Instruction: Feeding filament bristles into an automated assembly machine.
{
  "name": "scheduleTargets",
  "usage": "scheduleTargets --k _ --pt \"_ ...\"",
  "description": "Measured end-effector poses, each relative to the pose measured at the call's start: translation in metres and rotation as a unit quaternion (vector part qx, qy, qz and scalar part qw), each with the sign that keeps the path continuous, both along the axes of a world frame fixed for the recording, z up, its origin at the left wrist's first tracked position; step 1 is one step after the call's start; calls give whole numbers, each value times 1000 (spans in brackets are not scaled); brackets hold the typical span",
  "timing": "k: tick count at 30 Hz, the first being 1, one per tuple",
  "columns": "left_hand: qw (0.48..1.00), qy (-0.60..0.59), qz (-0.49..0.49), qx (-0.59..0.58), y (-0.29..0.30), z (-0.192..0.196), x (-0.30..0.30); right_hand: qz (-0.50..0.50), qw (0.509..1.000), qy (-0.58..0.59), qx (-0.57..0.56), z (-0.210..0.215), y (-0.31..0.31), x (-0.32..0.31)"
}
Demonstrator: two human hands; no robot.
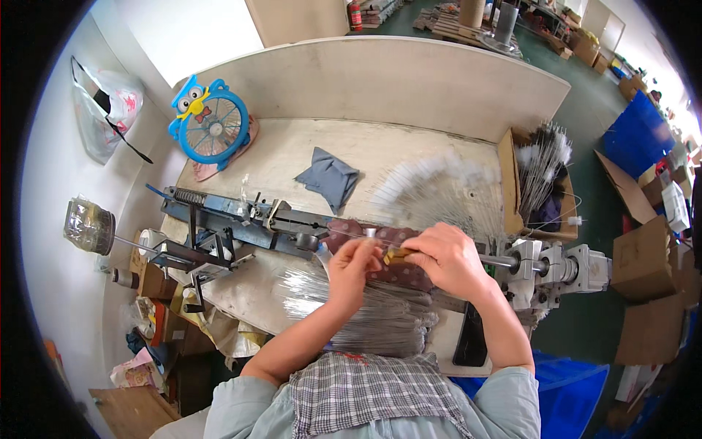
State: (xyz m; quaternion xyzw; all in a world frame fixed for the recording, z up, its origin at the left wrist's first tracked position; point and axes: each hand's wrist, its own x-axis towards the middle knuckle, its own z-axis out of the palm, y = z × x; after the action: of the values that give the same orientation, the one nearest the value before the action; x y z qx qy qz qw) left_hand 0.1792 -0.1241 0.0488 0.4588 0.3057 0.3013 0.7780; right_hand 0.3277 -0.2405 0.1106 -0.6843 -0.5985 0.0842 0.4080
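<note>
My left hand is closed in a pinch in front of the long bench machine; what its fingertips hold is too small to make out. Just right of it, my right hand grips a small yellow block-like piece pointing toward the left fingertips. Behind both hands, a maroon dotted cloth covers part of the machine. Below them lies a thick bundle of thin metal wires. At the back right of the table, thin wire brushes with white bristles are fanned out, their outlines blurred.
A blue owl-shaped fan and a grey cloth are on the table. A carton of wire brushes stands at right, near a metal shaft drive. A black phone lies near my right forearm. A crank frame juts out left.
</note>
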Motion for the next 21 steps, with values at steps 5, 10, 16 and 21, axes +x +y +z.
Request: scheduleTargets --k 5,10,16,21 --pt "997 -14 62 -52 16 10 -20 -74 979 -178 61 6 54 -22" --pt "995 -15 20 -95 22 10 -19 -39 995 -91 -34 -13 85 -33" --pt "998 20 -15 -53 21 12 -26 -11 996 33 -84 -1 82 -30" --pt "993 -14 -34 -108 29 15 -23 -36 994 28 -98 -1 80 -43"
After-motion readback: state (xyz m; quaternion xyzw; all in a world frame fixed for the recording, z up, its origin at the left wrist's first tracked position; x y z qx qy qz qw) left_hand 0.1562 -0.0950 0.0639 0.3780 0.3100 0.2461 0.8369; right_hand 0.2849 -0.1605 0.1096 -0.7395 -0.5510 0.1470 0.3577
